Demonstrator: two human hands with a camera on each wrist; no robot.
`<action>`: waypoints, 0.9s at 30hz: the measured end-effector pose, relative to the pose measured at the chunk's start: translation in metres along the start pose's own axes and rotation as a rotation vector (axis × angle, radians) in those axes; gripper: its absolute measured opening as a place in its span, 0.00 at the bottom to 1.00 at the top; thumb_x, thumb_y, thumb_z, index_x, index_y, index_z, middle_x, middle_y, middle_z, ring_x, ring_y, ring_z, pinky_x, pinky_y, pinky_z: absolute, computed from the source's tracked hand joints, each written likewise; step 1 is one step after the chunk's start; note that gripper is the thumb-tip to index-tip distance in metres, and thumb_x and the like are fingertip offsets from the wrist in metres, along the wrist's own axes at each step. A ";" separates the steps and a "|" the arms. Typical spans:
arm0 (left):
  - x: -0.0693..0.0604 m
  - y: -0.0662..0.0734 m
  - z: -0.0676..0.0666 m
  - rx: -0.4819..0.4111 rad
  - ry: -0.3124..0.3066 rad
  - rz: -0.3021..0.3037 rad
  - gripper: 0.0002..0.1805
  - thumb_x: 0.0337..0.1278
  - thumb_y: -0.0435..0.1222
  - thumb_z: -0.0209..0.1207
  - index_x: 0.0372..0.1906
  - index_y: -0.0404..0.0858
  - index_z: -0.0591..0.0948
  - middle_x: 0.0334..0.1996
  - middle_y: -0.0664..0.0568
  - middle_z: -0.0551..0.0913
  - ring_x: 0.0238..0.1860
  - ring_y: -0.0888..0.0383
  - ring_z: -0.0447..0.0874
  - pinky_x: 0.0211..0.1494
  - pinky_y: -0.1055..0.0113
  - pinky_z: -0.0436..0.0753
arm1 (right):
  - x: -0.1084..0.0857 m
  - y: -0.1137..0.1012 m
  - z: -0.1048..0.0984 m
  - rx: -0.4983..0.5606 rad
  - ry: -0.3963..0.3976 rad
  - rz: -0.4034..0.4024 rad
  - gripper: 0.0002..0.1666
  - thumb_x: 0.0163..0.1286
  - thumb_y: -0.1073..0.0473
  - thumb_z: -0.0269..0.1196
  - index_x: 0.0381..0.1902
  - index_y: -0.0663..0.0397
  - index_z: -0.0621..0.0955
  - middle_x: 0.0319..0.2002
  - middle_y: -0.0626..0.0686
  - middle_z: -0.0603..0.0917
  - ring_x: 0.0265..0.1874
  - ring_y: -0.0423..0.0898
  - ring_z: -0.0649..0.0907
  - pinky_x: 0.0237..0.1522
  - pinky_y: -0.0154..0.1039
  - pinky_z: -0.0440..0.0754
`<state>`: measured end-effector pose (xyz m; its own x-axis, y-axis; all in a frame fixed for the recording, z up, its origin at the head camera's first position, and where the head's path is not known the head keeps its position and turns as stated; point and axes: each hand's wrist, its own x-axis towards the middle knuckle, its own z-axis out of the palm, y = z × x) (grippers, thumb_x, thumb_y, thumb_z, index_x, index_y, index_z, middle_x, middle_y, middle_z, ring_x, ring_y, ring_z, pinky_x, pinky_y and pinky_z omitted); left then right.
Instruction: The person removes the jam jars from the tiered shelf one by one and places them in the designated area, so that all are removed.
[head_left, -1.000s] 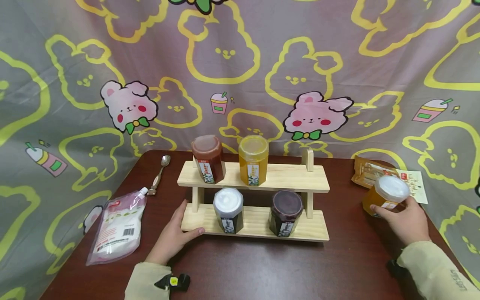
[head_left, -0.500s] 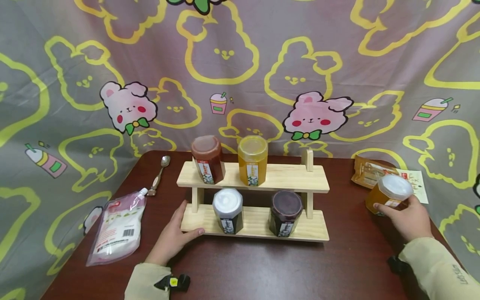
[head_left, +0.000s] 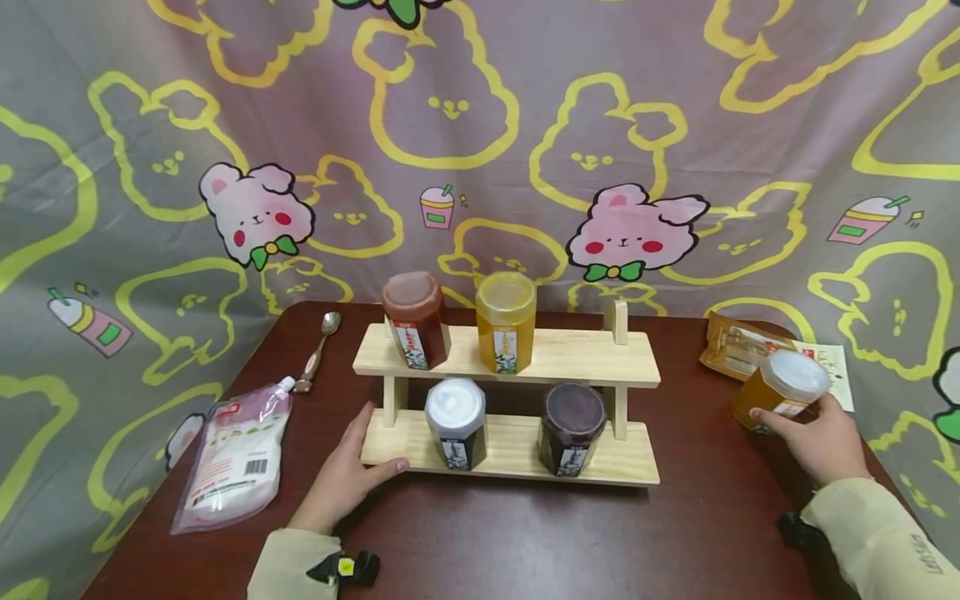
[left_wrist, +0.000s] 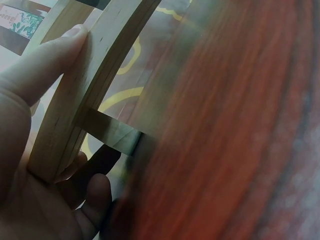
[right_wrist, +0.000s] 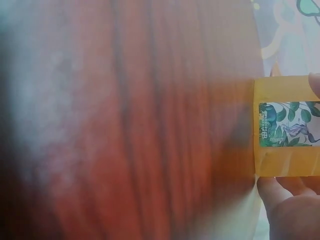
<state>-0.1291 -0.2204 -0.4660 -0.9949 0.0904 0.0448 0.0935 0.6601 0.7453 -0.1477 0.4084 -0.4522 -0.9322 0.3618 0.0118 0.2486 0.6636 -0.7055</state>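
Observation:
My left hand (head_left: 347, 477) grips the left end of a two-tier wooden rack (head_left: 517, 457). In the left wrist view its thumb (left_wrist: 60, 52) lies along the board and the other fingers curl round the end. At the far right, my right hand (head_left: 825, 442) holds an amber jar (head_left: 780, 392) with a white lid; the right wrist view shows the jar's leafy label (right_wrist: 290, 124). On the upper tier stand a reddish-brown jar (head_left: 420, 321) and a yellow jar (head_left: 506, 325). Below them are a white-lidded dark jar (head_left: 456, 425) and a dark purple jar (head_left: 572, 429).
A clear and pink spouted pouch (head_left: 240, 458) lies on the dark wooden table (head_left: 510, 542) at left, with a spoon (head_left: 318, 350) behind it. Brown packets (head_left: 738, 346) and a pale card (head_left: 838, 375) lie beyond the amber jar. A patterned curtain (head_left: 450, 100) hangs behind.
My right hand has shifted slightly to the right with the amber jar. The left hand stays at the rack's end, and the jars on the rack keep their places.

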 end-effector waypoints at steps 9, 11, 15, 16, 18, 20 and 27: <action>0.000 0.000 0.000 0.003 -0.003 -0.005 0.62 0.50 0.51 0.74 0.79 0.29 0.50 0.76 0.31 0.53 0.76 0.34 0.52 0.73 0.38 0.58 | -0.002 0.002 -0.002 -0.031 -0.011 -0.005 0.53 0.67 0.41 0.68 0.69 0.78 0.60 0.61 0.80 0.69 0.56 0.74 0.73 0.47 0.62 0.75; 0.000 0.001 0.000 0.003 -0.004 -0.009 0.62 0.50 0.51 0.74 0.79 0.29 0.49 0.77 0.31 0.53 0.76 0.34 0.52 0.73 0.38 0.58 | -0.002 0.002 -0.001 -0.029 -0.015 -0.002 0.53 0.67 0.42 0.68 0.69 0.78 0.60 0.61 0.80 0.69 0.56 0.74 0.73 0.49 0.65 0.74; 0.000 0.001 -0.001 0.005 -0.006 -0.009 0.61 0.51 0.51 0.74 0.79 0.29 0.49 0.76 0.30 0.53 0.76 0.34 0.52 0.73 0.38 0.58 | -0.003 0.001 -0.001 -0.025 -0.024 0.000 0.53 0.67 0.42 0.67 0.69 0.78 0.59 0.62 0.80 0.68 0.57 0.76 0.71 0.52 0.69 0.72; 0.000 0.001 -0.001 0.005 -0.007 -0.010 0.61 0.51 0.51 0.74 0.79 0.29 0.49 0.76 0.30 0.53 0.76 0.34 0.52 0.74 0.38 0.58 | -0.003 0.000 -0.002 -0.025 -0.027 0.000 0.53 0.67 0.42 0.67 0.69 0.78 0.58 0.62 0.80 0.67 0.57 0.76 0.71 0.53 0.70 0.71; 0.000 0.001 -0.001 0.007 -0.007 -0.011 0.61 0.51 0.51 0.74 0.79 0.29 0.49 0.76 0.30 0.53 0.76 0.34 0.52 0.74 0.38 0.58 | -0.003 0.000 -0.002 -0.026 -0.031 -0.006 0.54 0.67 0.42 0.67 0.70 0.78 0.57 0.62 0.81 0.67 0.58 0.77 0.70 0.54 0.71 0.70; 0.000 0.001 -0.001 0.006 -0.006 -0.012 0.61 0.51 0.51 0.74 0.79 0.29 0.49 0.77 0.31 0.53 0.76 0.35 0.52 0.74 0.39 0.58 | -0.004 -0.001 -0.002 -0.025 -0.031 -0.017 0.54 0.67 0.42 0.68 0.71 0.77 0.56 0.63 0.80 0.66 0.58 0.76 0.70 0.54 0.71 0.70; -0.001 0.001 0.000 0.001 0.002 0.002 0.61 0.51 0.50 0.74 0.79 0.29 0.50 0.76 0.31 0.53 0.76 0.35 0.53 0.74 0.39 0.58 | -0.008 -0.006 -0.002 0.030 0.022 -0.075 0.53 0.63 0.45 0.72 0.72 0.69 0.59 0.61 0.70 0.71 0.44 0.43 0.75 0.31 0.22 0.70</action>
<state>-0.1284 -0.2198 -0.4655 -0.9948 0.0899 0.0480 0.0956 0.6605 0.7447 -0.1412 0.4025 -0.4466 -0.9418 0.3262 0.0813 0.1697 0.6700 -0.7227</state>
